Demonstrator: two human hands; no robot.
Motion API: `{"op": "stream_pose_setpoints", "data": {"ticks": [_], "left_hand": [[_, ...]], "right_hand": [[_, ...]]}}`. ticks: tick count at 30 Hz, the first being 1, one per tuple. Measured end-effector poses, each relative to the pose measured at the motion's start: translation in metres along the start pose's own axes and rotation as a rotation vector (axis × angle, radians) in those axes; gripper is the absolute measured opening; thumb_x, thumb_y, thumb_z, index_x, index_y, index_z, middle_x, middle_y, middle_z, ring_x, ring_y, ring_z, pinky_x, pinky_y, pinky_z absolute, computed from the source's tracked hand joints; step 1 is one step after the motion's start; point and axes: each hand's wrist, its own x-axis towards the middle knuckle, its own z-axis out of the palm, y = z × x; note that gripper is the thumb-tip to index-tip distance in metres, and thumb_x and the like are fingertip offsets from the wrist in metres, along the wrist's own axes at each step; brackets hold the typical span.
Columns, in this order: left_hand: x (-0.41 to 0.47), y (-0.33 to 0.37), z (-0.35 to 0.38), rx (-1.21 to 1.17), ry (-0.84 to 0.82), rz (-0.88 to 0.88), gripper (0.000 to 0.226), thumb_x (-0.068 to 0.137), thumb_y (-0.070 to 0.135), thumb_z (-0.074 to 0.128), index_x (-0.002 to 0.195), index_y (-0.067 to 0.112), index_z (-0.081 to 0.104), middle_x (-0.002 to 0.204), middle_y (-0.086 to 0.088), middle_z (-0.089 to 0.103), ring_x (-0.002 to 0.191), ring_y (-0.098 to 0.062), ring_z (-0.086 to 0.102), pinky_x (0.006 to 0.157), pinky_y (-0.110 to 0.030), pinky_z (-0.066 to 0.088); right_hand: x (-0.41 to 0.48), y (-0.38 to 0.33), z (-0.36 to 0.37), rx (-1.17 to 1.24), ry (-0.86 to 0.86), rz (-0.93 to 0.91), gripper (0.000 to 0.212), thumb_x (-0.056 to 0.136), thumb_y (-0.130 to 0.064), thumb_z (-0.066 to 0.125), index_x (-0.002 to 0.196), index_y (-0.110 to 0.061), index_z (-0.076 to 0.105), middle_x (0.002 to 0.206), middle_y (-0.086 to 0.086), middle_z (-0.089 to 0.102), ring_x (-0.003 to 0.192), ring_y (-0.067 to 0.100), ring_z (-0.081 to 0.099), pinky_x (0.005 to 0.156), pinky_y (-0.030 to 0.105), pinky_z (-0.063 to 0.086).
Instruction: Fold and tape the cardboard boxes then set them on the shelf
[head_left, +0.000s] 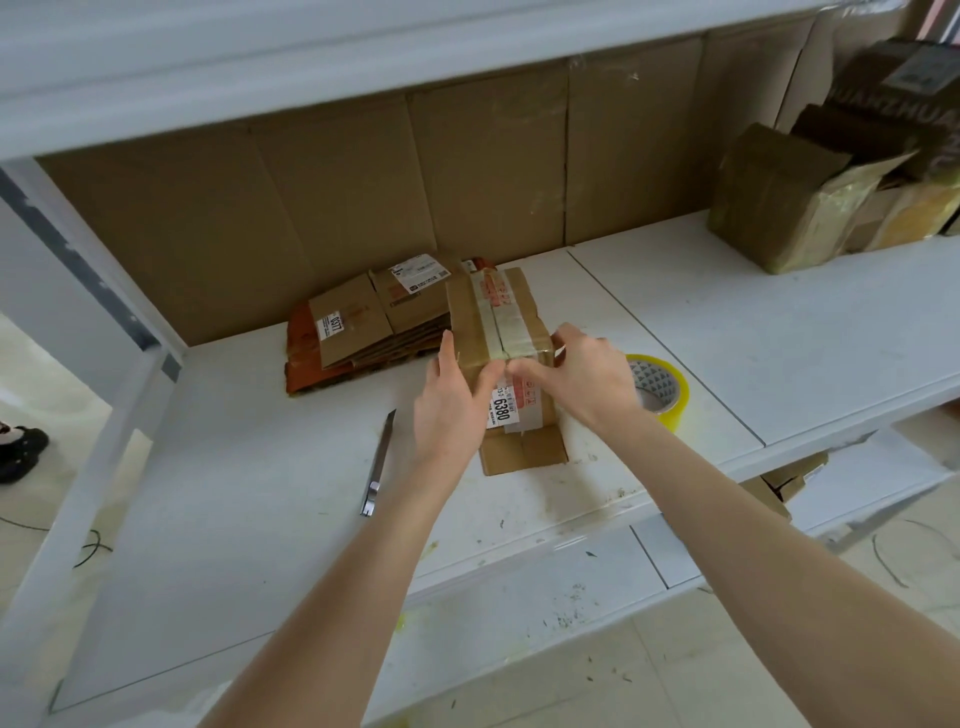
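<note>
Two hands steady the cardboard box on the shelf: left hand straight-fingered against its left side, right hand curled round its right corner.

The cardboard box in the middle has a white label on its near side, and the big black number on it says 6380. The red print on the top of this box is too small to read. To the left of the box is a flat cardboard stack. Its small label shows a number that looks like 0977. Far to the right and behind the box, a dark box has pale letters that look like HUAKZHUA.
</note>
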Motion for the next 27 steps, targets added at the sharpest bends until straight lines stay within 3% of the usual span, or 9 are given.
{"op": "stream_pose_setpoints", "data": {"ticks": [5,9,11,13,16,20,22,25,27], "left_hand": [[-0.001,-0.001,0.002,0.068,0.092,0.127,0.058,0.099,0.044,0.037,0.151,0.022,0.024,0.131,-0.004,0.055,0.102,-0.020,0.058,0.071,-0.030,0.045],[-0.003,-0.004,0.001,-0.061,0.066,0.123,0.045,0.103,0.037,0.025,0.143,0.024,0.041,0.104,0.003,0.058,0.089,-0.012,0.055,0.062,-0.018,0.037],[0.000,0.001,0.001,-0.190,0.054,0.066,0.044,0.103,0.039,0.021,0.126,0.019,0.055,0.100,0.000,0.061,0.095,-0.020,0.058,0.069,-0.021,0.042],[0.004,0.011,0.002,-0.263,0.036,0.006,0.048,0.102,0.042,0.023,0.136,0.017,0.046,0.115,-0.003,0.061,0.096,-0.016,0.058,0.084,-0.029,0.046],[0.004,0.019,0.002,-0.215,0.027,0.039,0.040,0.103,0.037,0.025,0.132,0.019,0.046,0.107,-0.002,0.063,0.077,-0.004,0.055,0.076,-0.030,0.047],[0.001,0.016,-0.007,-0.161,-0.033,-0.026,0.046,0.103,0.035,0.026,0.145,0.019,0.034,0.127,-0.007,0.058,0.102,-0.020,0.058,0.078,-0.030,0.047],[0.010,0.023,-0.018,0.109,0.005,-0.025,0.059,0.098,0.046,0.031,0.150,0.019,0.024,0.145,-0.008,0.043,0.122,-0.027,0.047,0.089,-0.038,0.045],[0.027,0.047,-0.032,0.411,-0.079,0.002,0.097,0.078,0.082,0.032,0.150,0.019,0.020,0.155,-0.014,0.024,0.138,-0.035,0.029,0.104,-0.052,0.032],[0.029,0.061,-0.031,0.520,-0.193,-0.031,0.110,0.066,0.089,0.038,0.150,0.020,0.018,0.155,-0.020,0.018,0.139,-0.038,0.026,0.104,-0.054,0.031]], "right_hand": [[0.001,0.014,0.005,-0.013,0.039,-0.054,0.044,0.094,-0.054,0.045,0.103,-0.012,0.057,0.087,0.011,0.068,0.079,0.030,0.060,0.062,0.033,0.042],[-0.002,0.022,0.001,0.062,0.002,-0.064,0.036,0.102,-0.037,0.036,0.089,-0.014,0.060,0.085,0.012,0.069,0.080,0.032,0.063,0.072,0.041,0.051],[-0.002,0.018,-0.002,0.157,-0.015,-0.029,0.045,0.101,-0.044,0.031,0.083,-0.013,0.059,0.083,0.010,0.069,0.079,0.029,0.064,0.073,0.040,0.053],[0.002,0.011,-0.004,0.184,-0.004,0.020,0.051,0.096,-0.057,0.031,0.081,-0.018,0.059,0.079,0.005,0.066,0.076,0.024,0.061,0.069,0.034,0.049],[0.005,0.007,-0.005,0.142,-0.029,0.040,0.045,0.097,-0.053,0.038,0.080,-0.017,0.058,0.077,0.007,0.064,0.076,0.027,0.060,0.068,0.035,0.049],[-0.007,0.022,-0.008,0.260,-0.121,0.021,0.038,0.101,-0.031,0.039,0.091,-0.006,0.066,0.087,0.014,0.070,0.084,0.031,0.066,0.080,0.048,0.054],[-0.014,0.019,-0.009,0.280,-0.134,-0.020,0.030,0.097,-0.034,0.048,0.103,-0.016,0.071,0.088,0.004,0.073,0.086,0.022,0.067,0.079,0.042,0.055],[-0.024,0.010,-0.004,0.083,-0.104,-0.039,0.025,0.083,-0.050,0.059,0.100,-0.036,0.071,0.092,-0.014,0.069,0.087,0.011,0.062,0.068,0.028,0.050],[-0.029,0.013,-0.001,-0.132,-0.075,0.050,0.030,0.082,-0.044,0.062,0.111,-0.034,0.062,0.111,-0.006,0.059,0.106,0.017,0.052,0.078,0.033,0.045]]}}
